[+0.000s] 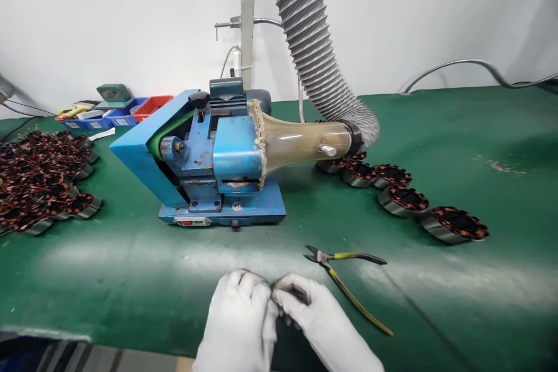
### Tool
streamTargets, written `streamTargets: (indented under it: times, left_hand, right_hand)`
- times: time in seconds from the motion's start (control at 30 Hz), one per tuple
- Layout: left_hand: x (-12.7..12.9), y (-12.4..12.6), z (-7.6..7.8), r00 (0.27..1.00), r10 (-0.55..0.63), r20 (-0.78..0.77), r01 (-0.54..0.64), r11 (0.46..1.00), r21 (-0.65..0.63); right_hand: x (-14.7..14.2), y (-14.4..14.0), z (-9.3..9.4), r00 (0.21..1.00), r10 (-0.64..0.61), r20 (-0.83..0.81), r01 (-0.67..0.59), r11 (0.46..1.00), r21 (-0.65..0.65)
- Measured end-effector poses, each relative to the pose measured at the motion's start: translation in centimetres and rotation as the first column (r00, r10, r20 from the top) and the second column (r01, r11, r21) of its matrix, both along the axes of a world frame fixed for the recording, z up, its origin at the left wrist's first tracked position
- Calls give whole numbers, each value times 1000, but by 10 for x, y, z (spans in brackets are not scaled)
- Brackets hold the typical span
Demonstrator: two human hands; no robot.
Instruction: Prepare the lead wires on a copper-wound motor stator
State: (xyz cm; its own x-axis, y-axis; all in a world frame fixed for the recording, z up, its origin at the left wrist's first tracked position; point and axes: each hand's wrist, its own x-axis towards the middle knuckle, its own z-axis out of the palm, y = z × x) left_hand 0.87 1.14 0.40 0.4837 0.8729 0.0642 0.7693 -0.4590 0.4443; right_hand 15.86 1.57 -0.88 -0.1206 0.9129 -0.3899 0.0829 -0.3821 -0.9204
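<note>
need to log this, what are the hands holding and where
Both gloved hands, left hand and right hand, pinch a small dark part between them; what it is cannot be told.

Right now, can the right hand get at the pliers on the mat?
Probably yes. The pliers lie open on the green mat just beside the right hand, with nothing between them, though both hands are pinching something small together.

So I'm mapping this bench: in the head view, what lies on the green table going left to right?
Pile of wound stators → blue machine → clear funnel → row of stators.
</note>
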Motion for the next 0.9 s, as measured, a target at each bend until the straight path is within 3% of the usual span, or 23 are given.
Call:
streamTargets:
  times: [0.1, 0.17, 0.23, 0.27, 0.33, 0.4, 0.5, 0.57, 0.63, 0.77, 0.83, 0.9]
  left_hand:
    - [-2, -1, 0, 999, -18, 29, 19, 1000, -12]
    - [-3, -1, -1, 997, -3, 81, 5, 1000, -27]
    - [-2, -1, -1, 993, 12, 117, -7, 999, -40]
    - [-2, 0, -1, 992, 17, 126, -13, 999, -38]
    - [0, 1, 1, 989, 13, 145, -14, 1000, 7]
    - [0, 1, 4, 986, -38, 160, 29, 998, 54]
    - [-4, -1, 8, 987, -79, 138, 62, 990, 127]
    - [-11, -4, 6, 997, -14, 80, 0, 985, 171]
    - [-19, -6, -1, 999, 37, 12, -39, 982, 184]
    - [-28, -7, -16, 999, 5, 32, -10, 987, 160]
    - [-28, -7, -17, 998, 7, 63, -16, 990, 141]
    - [-28, -9, -14, 999, 28, 41, -32, 996, 83]
  right_hand:
    - [4, 5, 20, 984, -102, 146, 84, 988, 129]
    - [13, 10, 35, 938, -284, 197, 241, 947, 213]
    - [23, 15, 47, 878, -449, 165, 400, 878, 262]
    - [27, 18, 50, 878, -460, 131, 421, 874, 245]
    - [30, 22, 50, 949, -312, 41, 305, 944, 129]
    - [28, 25, 43, 995, -87, -53, 86, 996, -17]
    - [21, 29, 27, 987, 99, -125, -118, 982, -148]
    - [16, 32, 20, 966, 217, -140, -245, 944, -221]
    - [13, 36, 18, 919, 361, -158, -393, 870, -297]
    - [12, 45, 23, 794, 587, -159, -600, 710, -369]
    - [14, 49, 30, 743, 661, -109, -651, 674, -351]
    - [17, 49, 41, 712, 702, -12, -672, 675, -304]
